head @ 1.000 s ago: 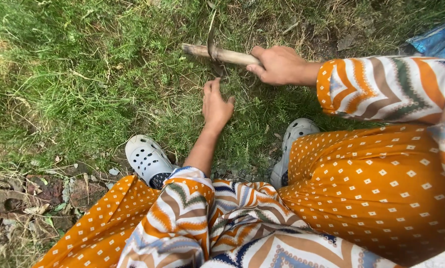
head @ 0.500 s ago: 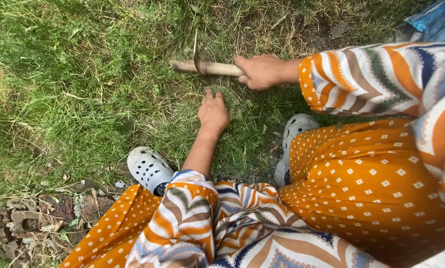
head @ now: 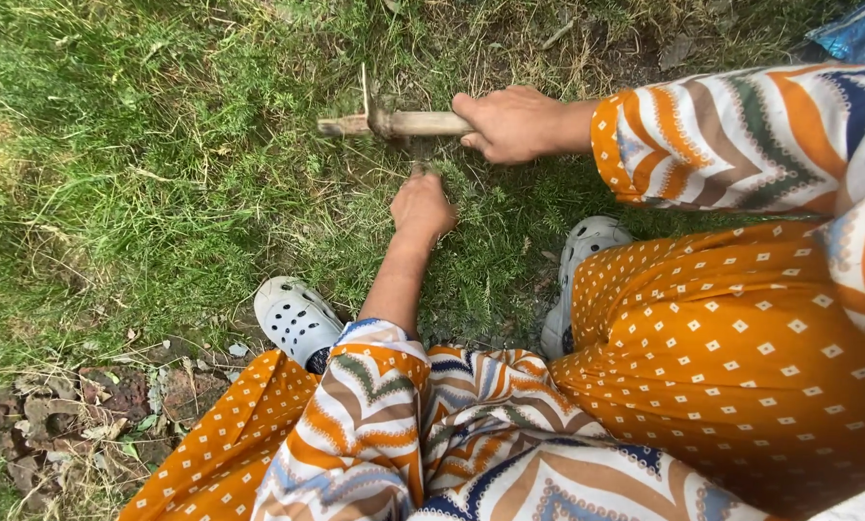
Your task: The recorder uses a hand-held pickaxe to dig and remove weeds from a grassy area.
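I squat on grass in orange patterned clothes. My right hand [head: 511, 123] grips the wooden handle of a sickle [head: 394, 123], held level just above the ground; its thin curved blade sticks up near the handle's far end. My left hand [head: 421, 205] is closed around a tuft of grass [head: 423, 159] directly below the handle, fingers curled tight. The blade's lower part is hidden among the grass between both hands.
Two white perforated clogs are on my feet, the left clog [head: 293, 318] and the right clog [head: 581, 256]. Dry leaves and broken bricks [head: 56, 415] lie at the lower left. A blue plastic sheet [head: 862, 29] shows at the top right corner.
My left hand went from open fingers on the grass to a closed fist on a tuft. The sickle shifted slightly left and closer to that hand.
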